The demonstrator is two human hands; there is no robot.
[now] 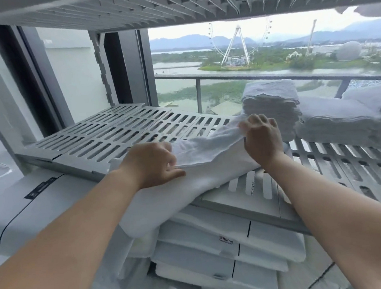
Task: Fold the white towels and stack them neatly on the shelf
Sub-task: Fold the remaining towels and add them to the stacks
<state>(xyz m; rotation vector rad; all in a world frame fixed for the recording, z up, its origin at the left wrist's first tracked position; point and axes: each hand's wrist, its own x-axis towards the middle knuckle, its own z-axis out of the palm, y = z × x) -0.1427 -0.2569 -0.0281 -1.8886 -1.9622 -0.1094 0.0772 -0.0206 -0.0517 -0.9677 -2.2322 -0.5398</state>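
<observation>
Reaching forward from the bottom of the frame, we have both hands on a white towel [209, 165] that lies at mid-frame across the front edge of the slatted shelf [107, 137]. Our left hand [152, 165] sits at the towel's left part, fingers curled and pinched on the upper layer of cloth, thumb pointing right along the fabric. Our right hand [262, 136] is just right of centre, fingers closed on the towel's raised far edge, which lifts into a fold between the two hands. The towel's lower left end hangs off the shelf's front, draping over a pile of white packs [215, 245] below, at lower centre.

At right of centre, toward the back of the shelf, a stack of folded towels [271, 106] stands just beyond our right hand. A second, lower stack [342, 121] lies beside it at the right edge. The left half of the shelf is bare slats. Another slatted shelf [173, 2] spans the top of the frame. Behind, through glass, a balcony rail [225, 76] crosses, with a Ferris wheel [238, 42] and water beyond.
</observation>
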